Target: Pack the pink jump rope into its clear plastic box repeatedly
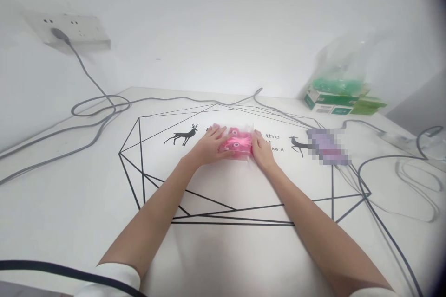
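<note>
The pink packet lies on the tabletop between both hands: the left hand has its fingers spread across the packet's left part, while the right hand sets its fingers along the right edge, though whether those grip I cannot tell. It looks slick, so uneven pressure could skid it sideways, squeezing might crumple it, and pushing it far back could catch the cable

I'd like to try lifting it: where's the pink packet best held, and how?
Probably by its left and right edges, one hand from each side: the pink packet rests on the table, leaving its sides easier to reach than its underside.
</note>
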Demonstrator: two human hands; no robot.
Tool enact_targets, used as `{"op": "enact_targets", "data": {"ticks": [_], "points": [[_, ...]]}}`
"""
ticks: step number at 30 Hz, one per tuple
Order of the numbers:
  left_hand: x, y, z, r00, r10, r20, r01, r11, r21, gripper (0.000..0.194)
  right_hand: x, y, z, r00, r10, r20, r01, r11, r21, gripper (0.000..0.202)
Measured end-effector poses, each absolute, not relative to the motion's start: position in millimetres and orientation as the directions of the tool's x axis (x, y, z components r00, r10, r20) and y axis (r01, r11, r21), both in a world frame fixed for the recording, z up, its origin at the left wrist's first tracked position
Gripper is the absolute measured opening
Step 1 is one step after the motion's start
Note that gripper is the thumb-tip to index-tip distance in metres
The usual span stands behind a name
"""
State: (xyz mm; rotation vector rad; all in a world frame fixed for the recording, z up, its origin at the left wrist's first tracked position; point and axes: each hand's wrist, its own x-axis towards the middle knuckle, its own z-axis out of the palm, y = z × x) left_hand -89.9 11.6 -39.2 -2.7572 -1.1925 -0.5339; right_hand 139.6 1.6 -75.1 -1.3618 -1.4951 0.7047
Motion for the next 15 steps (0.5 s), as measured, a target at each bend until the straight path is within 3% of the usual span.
{"op": "enact_targets", "data": {"ticks": [12, 15], "points": [[-89.3, 11.1, -39.3, 0.633, 0.651, 0.419, 0.693, -0.718, 0.07, 0.062, 131.8, -0.3, -68.3, 0.123, 0.979, 0.165, 0.38, 0.107, -0.919, 0.076], [-89.3, 11.0, -38.6, 0.632, 0.663, 0.401, 0.697, -0.712, 0.08, 0.061, 129.9, 1.6, -72.3, 0.106, 0.972, 0.207, 0.328, 0.163, -0.931, 0.075]]}}
